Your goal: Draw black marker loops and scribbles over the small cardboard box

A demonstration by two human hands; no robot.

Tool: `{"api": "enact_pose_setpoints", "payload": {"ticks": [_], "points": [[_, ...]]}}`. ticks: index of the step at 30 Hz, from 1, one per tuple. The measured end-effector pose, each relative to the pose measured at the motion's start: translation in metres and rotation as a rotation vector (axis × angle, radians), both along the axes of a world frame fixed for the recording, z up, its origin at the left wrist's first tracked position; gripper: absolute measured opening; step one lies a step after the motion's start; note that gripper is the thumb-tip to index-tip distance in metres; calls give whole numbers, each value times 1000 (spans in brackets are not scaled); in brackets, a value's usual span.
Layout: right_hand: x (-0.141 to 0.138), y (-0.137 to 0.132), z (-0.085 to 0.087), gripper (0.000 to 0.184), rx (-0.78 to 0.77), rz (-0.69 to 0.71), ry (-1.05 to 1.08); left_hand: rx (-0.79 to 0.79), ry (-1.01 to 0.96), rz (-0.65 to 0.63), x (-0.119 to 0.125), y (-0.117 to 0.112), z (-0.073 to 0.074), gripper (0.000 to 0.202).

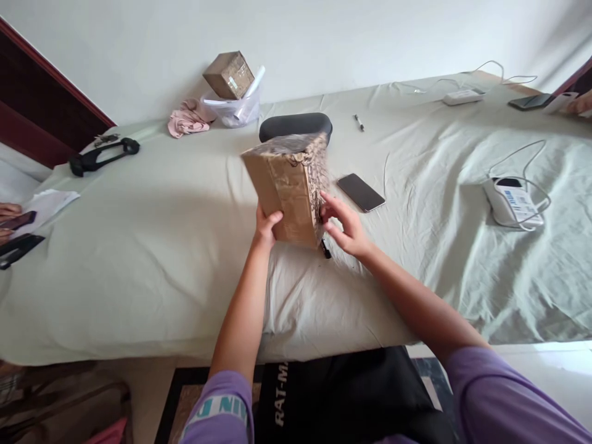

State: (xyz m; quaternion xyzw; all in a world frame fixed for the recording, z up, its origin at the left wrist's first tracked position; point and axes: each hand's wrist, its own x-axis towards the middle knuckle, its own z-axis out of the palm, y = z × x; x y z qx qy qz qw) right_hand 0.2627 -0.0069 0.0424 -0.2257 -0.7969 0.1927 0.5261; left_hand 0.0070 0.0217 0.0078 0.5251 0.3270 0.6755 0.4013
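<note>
Purple sleeves (504, 394) up front. Left hand (267, 227) clamped on cardboard box (293, 197) over counter (148, 216); right hand (348, 231), fingers apart, at its dark-marked side. Probably handling that side; next calls for steady grip.

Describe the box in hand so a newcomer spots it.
Find the pale-green cloth. Above its middle, the left hand grips a brown cardboard box, the right hand at its side. Dark squiggles mark that side; the other box sits atop a plastic container.
</note>
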Motion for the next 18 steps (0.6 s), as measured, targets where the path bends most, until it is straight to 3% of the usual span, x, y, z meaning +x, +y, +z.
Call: {"api": "enact_pose_setpoints", "payload": {"ticks": [2,5,7,10,14,18], "points": [[-4,-2,3,52,-112,74,180,19,-19,-37,-8,1,11,97],[-8,-3,4,49,-152,3,265,95,149,-73,-5,1,22,130],[-8,0,3,48,-113,-57,229,151,309,-7,3,-3,26,154],[-1,8,0,50,-89,-155,150,173,521,194,14,-13,32,172],[5,18,-9,78,-158,-287,21,149,709,313,23,-30,44,171],[6,25,-16,108,-284,-308,-60,183,739,342,26,-37,49,160]]}}
